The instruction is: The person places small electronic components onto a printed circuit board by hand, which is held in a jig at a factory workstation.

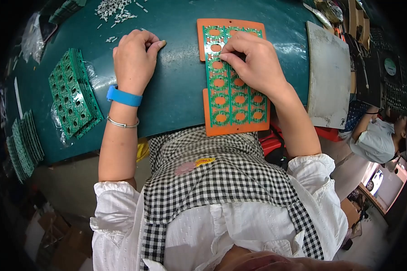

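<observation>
Nearest, we list one checked apron (221, 180), worn against the near edge of the surface (176, 99). One orange tray (235, 130), its near end at that edge, right of middle; on it, one green circuit board (230, 101) with rows of round openings. By the near left corner, one row of green boards (26, 144), standing on edge. Toward the left edge, one slanting stack of green boards (72, 92). Near the right edge, one grey panel (328, 74). One right hand (257, 63), over the upper part of the circuit board, thumb and forefinger pinched; we cannot tell whether they grip anything. One left hand (135, 52), above the surface, fingers curled; its contents we cannot tell. Toward the far edge, small white pieces (115, 10), loosely heaped.
</observation>
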A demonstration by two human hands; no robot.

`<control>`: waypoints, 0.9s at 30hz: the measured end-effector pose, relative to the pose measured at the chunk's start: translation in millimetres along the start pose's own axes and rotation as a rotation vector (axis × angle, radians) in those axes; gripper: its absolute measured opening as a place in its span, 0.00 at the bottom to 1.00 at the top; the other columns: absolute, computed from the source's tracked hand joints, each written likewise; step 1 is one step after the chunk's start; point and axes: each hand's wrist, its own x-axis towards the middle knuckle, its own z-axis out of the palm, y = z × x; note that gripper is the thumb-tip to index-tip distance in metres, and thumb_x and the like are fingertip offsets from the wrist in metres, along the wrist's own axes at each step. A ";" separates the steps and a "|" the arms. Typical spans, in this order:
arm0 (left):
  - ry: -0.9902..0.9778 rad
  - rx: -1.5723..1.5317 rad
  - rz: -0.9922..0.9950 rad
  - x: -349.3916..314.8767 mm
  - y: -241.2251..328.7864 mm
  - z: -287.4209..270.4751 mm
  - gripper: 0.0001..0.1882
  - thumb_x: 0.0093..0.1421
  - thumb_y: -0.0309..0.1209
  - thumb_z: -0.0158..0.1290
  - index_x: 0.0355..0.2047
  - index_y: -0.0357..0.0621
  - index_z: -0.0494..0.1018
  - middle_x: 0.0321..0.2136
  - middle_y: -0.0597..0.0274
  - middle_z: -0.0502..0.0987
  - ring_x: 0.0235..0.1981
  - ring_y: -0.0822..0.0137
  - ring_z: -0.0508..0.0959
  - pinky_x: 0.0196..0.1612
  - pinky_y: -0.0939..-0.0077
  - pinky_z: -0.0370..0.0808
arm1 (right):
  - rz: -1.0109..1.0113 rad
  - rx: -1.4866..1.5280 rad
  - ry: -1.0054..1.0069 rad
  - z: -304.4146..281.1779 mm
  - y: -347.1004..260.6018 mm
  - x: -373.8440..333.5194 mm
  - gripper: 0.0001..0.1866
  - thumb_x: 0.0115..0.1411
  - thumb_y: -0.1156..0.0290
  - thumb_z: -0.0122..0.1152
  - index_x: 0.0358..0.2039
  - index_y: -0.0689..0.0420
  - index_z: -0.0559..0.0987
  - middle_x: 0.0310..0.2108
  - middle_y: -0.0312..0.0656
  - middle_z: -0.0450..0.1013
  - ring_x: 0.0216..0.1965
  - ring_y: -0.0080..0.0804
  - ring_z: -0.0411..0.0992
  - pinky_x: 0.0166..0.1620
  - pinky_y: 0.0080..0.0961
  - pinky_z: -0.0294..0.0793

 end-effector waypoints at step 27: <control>-0.193 -1.044 -0.211 -42.3 75.8 -10.2 0.17 0.56 0.16 0.58 0.46 0.37 0.71 0.34 0.55 0.84 0.36 0.70 0.84 0.40 0.79 0.79 | -0.085 0.295 0.041 -0.4 -31.5 -0.9 0.05 0.55 0.75 0.67 0.29 0.60 0.78 0.28 0.41 0.74 0.28 0.38 0.74 0.31 0.32 0.72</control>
